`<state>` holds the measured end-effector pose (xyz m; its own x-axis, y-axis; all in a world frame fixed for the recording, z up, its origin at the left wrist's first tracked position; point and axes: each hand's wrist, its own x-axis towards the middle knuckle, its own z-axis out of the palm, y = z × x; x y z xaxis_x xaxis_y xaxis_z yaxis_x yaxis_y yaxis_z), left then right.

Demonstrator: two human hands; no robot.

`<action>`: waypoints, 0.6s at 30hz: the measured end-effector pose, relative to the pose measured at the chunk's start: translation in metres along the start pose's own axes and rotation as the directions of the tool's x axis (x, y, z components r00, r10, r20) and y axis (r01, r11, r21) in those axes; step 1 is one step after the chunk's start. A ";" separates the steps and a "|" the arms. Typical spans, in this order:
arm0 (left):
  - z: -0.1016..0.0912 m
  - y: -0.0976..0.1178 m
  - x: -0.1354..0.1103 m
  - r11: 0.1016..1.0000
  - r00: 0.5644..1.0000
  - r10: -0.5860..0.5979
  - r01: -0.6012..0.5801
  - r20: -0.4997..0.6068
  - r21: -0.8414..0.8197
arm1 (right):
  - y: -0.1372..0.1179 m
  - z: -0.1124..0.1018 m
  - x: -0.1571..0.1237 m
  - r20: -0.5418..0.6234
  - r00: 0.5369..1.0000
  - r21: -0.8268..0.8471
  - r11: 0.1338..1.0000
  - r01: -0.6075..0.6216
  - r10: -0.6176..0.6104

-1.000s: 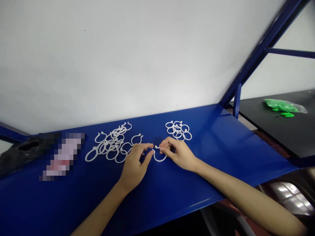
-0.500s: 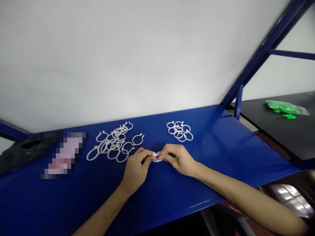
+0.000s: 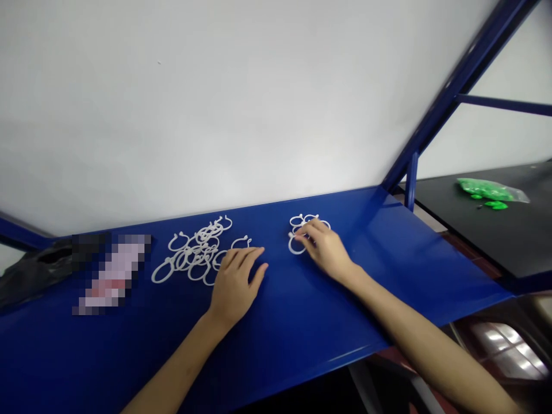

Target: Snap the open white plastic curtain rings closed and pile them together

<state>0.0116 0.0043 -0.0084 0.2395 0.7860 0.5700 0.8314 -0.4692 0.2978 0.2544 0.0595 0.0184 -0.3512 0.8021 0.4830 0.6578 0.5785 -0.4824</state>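
On the blue shelf [image 3: 302, 322] lie two groups of white plastic rings. My left hand [image 3: 235, 284] rests flat with its fingers stretched out, its fingertips at the near edge of the larger pile of open rings [image 3: 196, 250]. My right hand [image 3: 325, 250] reaches over the smaller group of closed rings [image 3: 302, 221] and its fingertips pinch a white ring [image 3: 295, 246] at the group's near left side, partly covering the group.
A blurred pink and dark object [image 3: 107, 267] lies at the left, with a black bag [image 3: 30, 273] beyond it. A white wall stands behind. Blue frame posts [image 3: 409, 178] rise at the right. A bag of green pieces [image 3: 489, 190] lies on a black surface.
Both hands held one ring together at the shelf's middle and closed it. My right hand has since carried it to the smaller group. My left hand let go and flattened by the pile.
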 end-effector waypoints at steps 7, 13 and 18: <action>0.007 -0.031 -0.001 0.948 0.994 -0.089 0.063 0.069 0.313 | 0.056 -0.025 0.010 -0.041 0.957 -0.235 0.928 -0.288 0.286; 0.003 -0.029 0.001 0.960 0.993 -0.098 0.075 0.070 0.271 | 0.059 -0.023 0.011 -0.030 0.953 -0.263 0.917 -0.299 0.302; -0.004 -0.022 0.004 0.977 0.998 -0.061 0.056 0.018 0.205 | 0.050 -0.027 0.011 -0.123 0.966 -0.232 0.939 -0.252 0.229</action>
<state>-0.0076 0.0160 -0.0096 0.1971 0.8201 0.5372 0.9287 -0.3318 0.1658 0.3015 0.0934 0.0197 -0.1062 0.8886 0.4461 0.8611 0.3065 -0.4056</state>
